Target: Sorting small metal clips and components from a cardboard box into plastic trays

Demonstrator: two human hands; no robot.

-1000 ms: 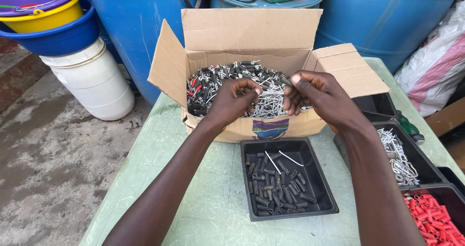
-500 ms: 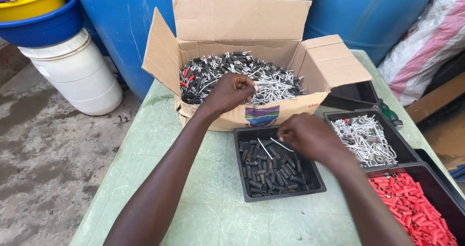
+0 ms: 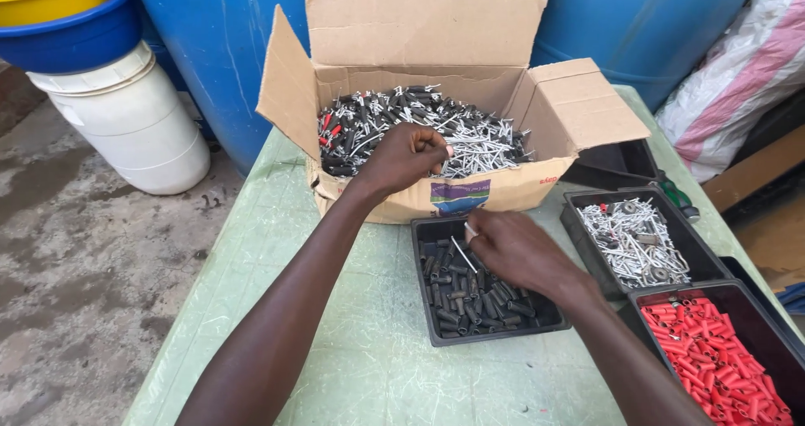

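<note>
Head view: left hand [image 3: 405,155] pinched shut in cardboard box [image 3: 423,36], contents unclear; right hand [image 3: 513,250] fingers curled over black tray [image 3: 423,309], grip unclear.

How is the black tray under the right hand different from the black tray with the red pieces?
The tray under the right hand holds black sleeves; the tray of red pieces holds red ones. The first sits in front of the cardboard box, fully in view; the second lies at the table's right corner, cut off by the picture's edge. Both are black, rectangular and shallow.
</note>
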